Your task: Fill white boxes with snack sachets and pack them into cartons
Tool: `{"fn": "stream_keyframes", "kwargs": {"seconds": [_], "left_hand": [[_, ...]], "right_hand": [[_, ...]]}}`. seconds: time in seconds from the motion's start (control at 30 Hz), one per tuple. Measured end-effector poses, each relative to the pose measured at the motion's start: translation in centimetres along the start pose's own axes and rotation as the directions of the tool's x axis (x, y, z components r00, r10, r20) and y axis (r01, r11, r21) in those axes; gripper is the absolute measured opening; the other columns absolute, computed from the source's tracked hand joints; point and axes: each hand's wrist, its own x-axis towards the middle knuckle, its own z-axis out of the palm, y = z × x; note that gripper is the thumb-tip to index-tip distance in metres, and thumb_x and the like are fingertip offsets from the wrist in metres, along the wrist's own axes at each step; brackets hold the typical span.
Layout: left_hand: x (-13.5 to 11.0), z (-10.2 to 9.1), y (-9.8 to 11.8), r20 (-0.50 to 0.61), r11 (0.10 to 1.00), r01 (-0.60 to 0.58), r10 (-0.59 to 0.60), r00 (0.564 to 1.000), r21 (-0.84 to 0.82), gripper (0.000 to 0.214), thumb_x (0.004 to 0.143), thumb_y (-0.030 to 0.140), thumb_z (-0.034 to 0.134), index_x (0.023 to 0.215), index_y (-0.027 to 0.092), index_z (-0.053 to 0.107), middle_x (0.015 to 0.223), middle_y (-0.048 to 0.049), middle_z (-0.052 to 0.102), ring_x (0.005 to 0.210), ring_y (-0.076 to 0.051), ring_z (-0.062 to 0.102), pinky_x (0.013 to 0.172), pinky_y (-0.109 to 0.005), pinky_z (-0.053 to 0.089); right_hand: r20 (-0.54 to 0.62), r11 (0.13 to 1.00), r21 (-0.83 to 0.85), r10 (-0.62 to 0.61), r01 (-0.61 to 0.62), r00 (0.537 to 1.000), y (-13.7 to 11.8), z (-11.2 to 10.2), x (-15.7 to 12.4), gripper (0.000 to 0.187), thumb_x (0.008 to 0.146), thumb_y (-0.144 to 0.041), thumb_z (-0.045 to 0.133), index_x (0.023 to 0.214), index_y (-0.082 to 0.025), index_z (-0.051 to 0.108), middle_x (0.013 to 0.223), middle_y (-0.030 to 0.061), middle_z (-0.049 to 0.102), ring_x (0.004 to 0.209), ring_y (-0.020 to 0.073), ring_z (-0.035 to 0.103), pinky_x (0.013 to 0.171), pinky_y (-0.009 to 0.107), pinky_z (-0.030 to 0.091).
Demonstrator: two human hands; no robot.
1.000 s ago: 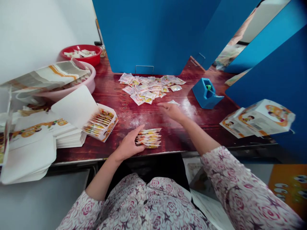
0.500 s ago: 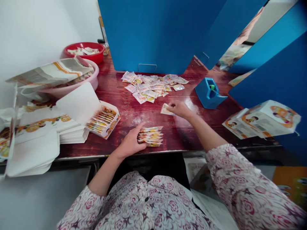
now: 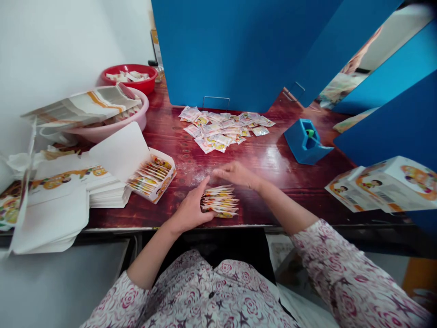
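The left hand [image 3: 191, 212] is cupped against the left end of a stack of sachets [image 3: 219, 202], touching it without a clear grip, while the open right hand [image 3: 237, 175] hovers palm down just beyond, fingers pointing left, holding nothing visible. The fanned stack lies at lower centre on the red wooden table [image 3: 283, 182], its long axis running left to right. Left to right stand flat cartons [image 3: 58, 191], an open carton of sachets [image 3: 152, 173], a loose sachet pile [image 3: 221, 130] at upper centre, a blue tape dispenser [image 3: 305, 142], and folded cartons [image 3: 382, 184].
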Motion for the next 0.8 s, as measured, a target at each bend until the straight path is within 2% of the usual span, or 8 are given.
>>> {"fn": "stream_keyframes", "kwargs": {"seconds": [0.07, 0.13, 0.23, 0.3, 0.5, 0.63, 0.73, 0.8], "left_hand": [[0.0, -0.1, 0.2, 0.001, 1.0, 0.017, -0.017, 1.0, -0.001, 0.101, 0.069, 0.027, 0.072, 0.157, 0.016, 0.023, 0.142, -0.0162, 0.054, 0.129, -0.033, 0.053, 0.113, -0.051, 0.039], [0.0, -0.2, 0.2, 0.003, 1.0, 0.016, -0.016, 1.0, 0.006, 0.101, 0.069, 0.027, 0.072, 0.157, 0.016, 0.024, 0.143, -0.0155, 0.054, 0.129, -0.032, 0.054, 0.113, -0.049, 0.039], [-0.1, -0.1, -0.1, 0.002, 1.0, 0.001, -0.001, 1.0, 0.019, 0.1, 0.069, 0.028, 0.073, 0.156, 0.017, 0.025, 0.142, -0.015, 0.055, 0.128, -0.031, 0.054, 0.114, -0.049, 0.038], [-0.1, -0.1, -0.3, -0.004, 1.0, -0.003, 0.003, 1.0, 0.025, 0.1, 0.069, 0.029, 0.074, 0.156, 0.017, 0.026, 0.142, -0.0148, 0.055, 0.129, -0.032, 0.053, 0.114, -0.049, 0.038], [0.0, -0.2, -0.4, 0.007, 0.999, -0.007, 0.006, 1.0, 0.037, 0.099, 0.069, 0.029, 0.074, 0.156, 0.018, 0.027, 0.143, -0.016, 0.055, 0.13, -0.033, 0.052, 0.113, -0.05, 0.038], [-0.1, -0.2, -0.2, -0.009, 1.0, -0.027, 0.027, 1.0, -0.001, 0.096, 0.07, 0.027, 0.072, 0.155, 0.02, 0.028, 0.145, -0.0153, 0.053, 0.131, -0.033, 0.052, 0.114, -0.052, 0.039], [-0.1, 0.1, -0.3, -0.014, 0.998, -0.046, 0.046, 0.999, -0.038, 0.1, 0.07, 0.025, 0.072, 0.157, 0.023, 0.023, 0.145, -0.0147, 0.052, 0.13, -0.032, 0.053, 0.113, -0.052, 0.04], [-0.1, 0.3, -0.5, -0.043, 0.998, -0.033, 0.03, 0.999, -0.051, 0.107, 0.069, 0.026, 0.074, 0.158, 0.022, 0.016, 0.149, -0.0166, 0.047, 0.133, -0.033, 0.051, 0.114, -0.054, 0.039]], "right_hand": [[-0.252, 0.992, -0.118, 0.007, -0.038, 0.968, 1.9, -1.3, 3.5, 0.034, 0.095, -0.038, 0.05, 0.105, -0.017, 0.075, 0.106, 0.0057, 0.075, 0.101, 0.0238, 0.067, 0.094, 0.036, 0.051], [-0.383, 0.942, -0.306, 0.01, -0.137, 0.924, 3.6, -2.6, 6.9, 0.039, 0.092, -0.021, 0.052, 0.126, -0.013, 0.067, 0.131, 0.0108, 0.066, 0.125, 0.0255, 0.058, 0.109, 0.038, 0.042], [-0.36, 0.816, -0.507, 0.095, -0.28, 0.928, 5.0, -3.6, 10.2, 0.052, 0.089, -0.015, 0.054, 0.141, -0.006, 0.054, 0.145, 0.0183, 0.054, 0.133, 0.0287, 0.051, 0.112, 0.04, 0.039], [-0.328, 0.778, -0.556, 0.118, -0.293, 0.937, 5.2, -3.4, 10.5, 0.048, 0.091, -0.014, 0.051, 0.138, -0.006, 0.057, 0.141, 0.0195, 0.057, 0.129, 0.029, 0.055, 0.109, 0.039, 0.041], [-0.308, 0.774, -0.568, 0.115, -0.28, 0.944, 4.7, -2.2, 5.4, 0.034, 0.095, -0.017, 0.044, 0.115, -0.014, 0.072, 0.12, 0.0136, 0.071, 0.108, 0.0252, 0.066, 0.096, 0.033, 0.048], [-0.359, 0.924, -0.322, 0.081, -0.205, 0.93, 3.3, -2.1, 0.7, 0.033, 0.095, -0.026, 0.046, 0.111, -0.017, 0.073, 0.106, 0.0064, 0.076, 0.093, 0.0213, 0.069, 0.085, 0.03, 0.051], [-0.11, 0.996, -0.084, 0.031, -0.04, 0.993, 0.9, -1.1, -2.5, 0.035, 0.095, -0.035, 0.046, 0.111, -0.022, 0.074, 0.103, 0.0013, 0.076, 0.091, 0.0199, 0.068, 0.082, 0.03, 0.052], [0.075, 1.0, -0.015, -0.008, 0.009, 0.997, -0.9, -0.2, -4.0, 0.036, 0.096, -0.042, 0.047, 0.107, -0.024, 0.075, 0.1, 0.0015, 0.076, 0.088, 0.0194, 0.067, 0.081, 0.031, 0.053]]}}
